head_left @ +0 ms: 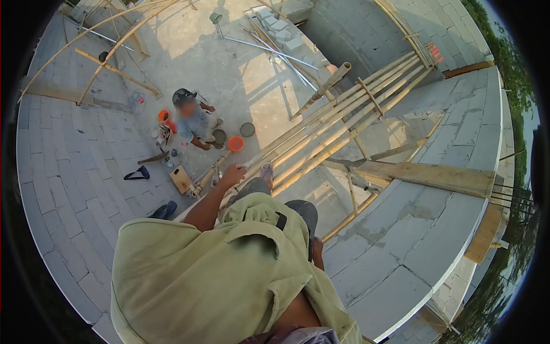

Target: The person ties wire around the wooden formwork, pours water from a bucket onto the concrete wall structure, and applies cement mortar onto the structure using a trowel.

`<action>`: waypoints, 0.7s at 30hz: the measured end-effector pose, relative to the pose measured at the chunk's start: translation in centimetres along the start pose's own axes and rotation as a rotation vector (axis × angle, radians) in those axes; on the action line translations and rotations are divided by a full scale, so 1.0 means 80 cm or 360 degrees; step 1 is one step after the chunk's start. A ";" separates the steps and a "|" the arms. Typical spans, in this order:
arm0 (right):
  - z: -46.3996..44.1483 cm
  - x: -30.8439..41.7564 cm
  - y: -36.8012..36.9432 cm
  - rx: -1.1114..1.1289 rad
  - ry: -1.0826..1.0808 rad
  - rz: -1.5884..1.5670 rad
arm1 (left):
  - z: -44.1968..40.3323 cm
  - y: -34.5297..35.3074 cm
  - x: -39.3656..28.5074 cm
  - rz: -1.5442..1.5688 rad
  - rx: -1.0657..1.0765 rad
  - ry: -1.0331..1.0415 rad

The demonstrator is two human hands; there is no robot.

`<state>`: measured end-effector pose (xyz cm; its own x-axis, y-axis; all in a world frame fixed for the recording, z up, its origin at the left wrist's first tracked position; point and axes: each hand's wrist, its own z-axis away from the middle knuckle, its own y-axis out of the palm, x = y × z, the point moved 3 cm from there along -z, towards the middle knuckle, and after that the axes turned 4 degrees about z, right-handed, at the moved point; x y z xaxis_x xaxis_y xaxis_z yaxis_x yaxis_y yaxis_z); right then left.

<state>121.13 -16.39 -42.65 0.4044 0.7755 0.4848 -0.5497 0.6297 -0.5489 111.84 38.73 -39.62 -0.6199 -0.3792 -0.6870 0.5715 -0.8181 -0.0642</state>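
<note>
The block wall (412, 229) curves along the right. Poles (321, 152) lie side by side from centre to upper right, apparently to bear the person, whose foot (267, 171) shows at centre. The hands are apart: the left (234, 174), left of centre, curls loosely beside the poles, contact unclear; the right is hidden past the shirt (217, 269), its grip untellable.

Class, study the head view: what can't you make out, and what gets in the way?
In the head view:
- Right hand: the shirt hides most or all of it; a strip of skin may be part.
- Left hand: too small to tell whether it grips anything.
- Red lettering: too small to read.
- Trees: cut off by the lens's dark rim.
</note>
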 end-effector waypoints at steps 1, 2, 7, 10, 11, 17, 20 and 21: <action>0.005 0.100 -0.039 0.0091 0.0100 0.0245 | -0.018 0.018 -0.031 0.0131 -0.0002 0.0055; -0.016 0.122 -0.056 0.0058 0.0386 -0.0447 | -0.032 0.035 -0.061 0.0190 0.0019 0.0189; -0.097 0.293 -0.119 0.0099 0.0196 -0.0424 | -0.088 0.084 -0.091 0.0293 0.0048 0.0439; -0.149 0.343 -0.118 0.0291 0.0081 -0.0108 | -0.086 0.097 -0.062 0.0499 -0.0124 0.0182; -0.164 0.357 -0.111 0.0375 0.0036 0.0072 | -0.077 0.096 -0.050 0.0291 -0.0248 0.0065; -0.268 0.384 -0.076 0.0764 -0.0650 0.0913 | -0.049 0.100 0.048 -0.0237 -0.0533 -0.0038; -0.284 0.422 -0.071 0.0908 -0.0773 0.1178 | -0.051 0.117 0.102 -0.0449 -0.0649 0.0234; -0.292 0.430 -0.072 0.0908 -0.0826 0.1297 | -0.052 0.123 0.102 -0.0361 -0.0681 0.0173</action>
<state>155.26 7.71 -38.73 -0.5092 0.7505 0.4212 -0.8195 -0.2732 -0.5038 114.60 29.38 -48.86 -0.7076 -0.1463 -0.6914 0.6123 -0.6154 -0.4964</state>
